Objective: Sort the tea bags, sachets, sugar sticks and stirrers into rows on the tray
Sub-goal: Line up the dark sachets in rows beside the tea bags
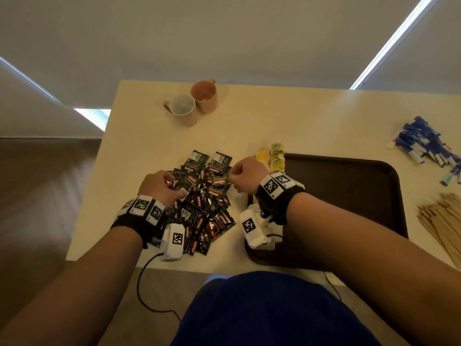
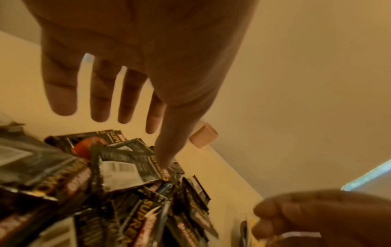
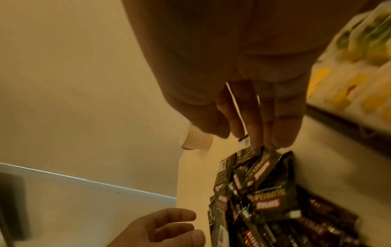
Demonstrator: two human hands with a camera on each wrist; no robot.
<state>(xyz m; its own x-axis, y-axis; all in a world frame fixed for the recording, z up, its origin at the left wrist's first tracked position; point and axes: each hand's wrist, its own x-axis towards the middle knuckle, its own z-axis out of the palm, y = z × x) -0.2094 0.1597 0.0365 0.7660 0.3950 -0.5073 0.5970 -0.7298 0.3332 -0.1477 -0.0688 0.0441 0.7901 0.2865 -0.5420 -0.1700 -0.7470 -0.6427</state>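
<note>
A heap of black sachets (image 1: pixel 207 203) lies on the cream table, left of the dark brown tray (image 1: pixel 349 193). My left hand (image 1: pixel 172 182) is over the heap's left side. In the left wrist view its fingers (image 2: pixel 101 100) are straight and spread, and the thumb tip touches a sachet (image 2: pixel 127 168). My right hand (image 1: pixel 235 179) is at the heap's right edge, fingers curled. In the right wrist view it (image 3: pixel 249 138) pinches the top of a sachet (image 3: pixel 245 142) above the pile (image 3: pixel 264 192). Yellow tea bags (image 1: pixel 273 156) sit at the tray's far left corner.
Blue-and-white sugar sticks (image 1: pixel 429 146) lie in a heap at the far right. Wooden stirrers (image 1: pixel 444 221) lie beside the tray's right rim. Two beige mugs (image 1: pixel 194 103) stand at the back. The table's left edge (image 1: pixel 94 171) runs close to my left hand.
</note>
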